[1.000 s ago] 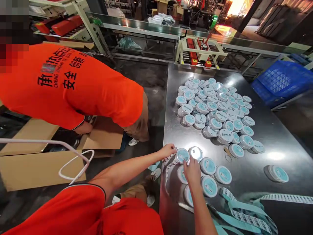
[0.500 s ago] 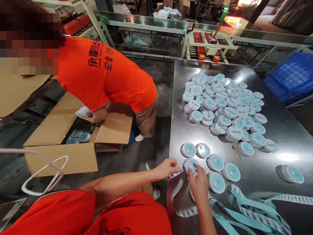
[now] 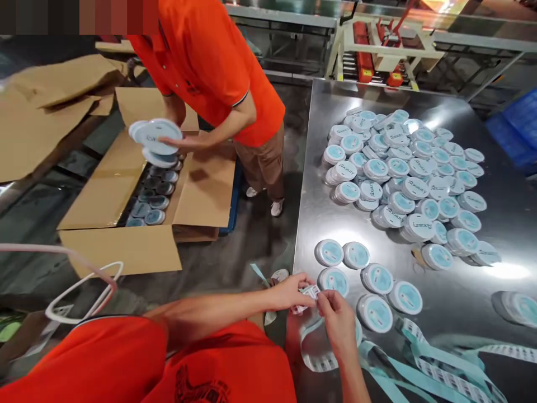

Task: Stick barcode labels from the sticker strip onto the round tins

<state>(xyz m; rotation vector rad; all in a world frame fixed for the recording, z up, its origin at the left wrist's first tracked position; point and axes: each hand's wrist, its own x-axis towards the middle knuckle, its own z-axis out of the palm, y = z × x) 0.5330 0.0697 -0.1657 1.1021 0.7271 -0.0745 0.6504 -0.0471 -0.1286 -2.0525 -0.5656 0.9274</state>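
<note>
My left hand [image 3: 289, 292] and my right hand [image 3: 336, 318] meet above the near edge of a steel table [image 3: 308, 184], both pinching a printed label strip [image 3: 308, 298]. The strip's loose length [image 3: 314, 358] curls down beside my right hand. Round discs with pale blue labels lie singly around my hands, the closest one [image 3: 333, 281] just above my fingers. A larger heap of such discs [image 3: 403, 173] covers the table's far half. Teal-edged label backing [image 3: 444, 375] trails across the near right.
A co-worker in an orange shirt [image 3: 218, 61] holds a stack of discs [image 3: 155, 136] over an open cardboard box [image 3: 121, 249] packed with rows of discs. A white strap loop [image 3: 84, 291] lies at lower left. A carton-sealing machine [image 3: 377, 50] stands behind the table.
My right hand has moved off the disc and onto the label strip beside my left hand. The co-worker has straightened up and now holds discs above the box. The view has shifted.
</note>
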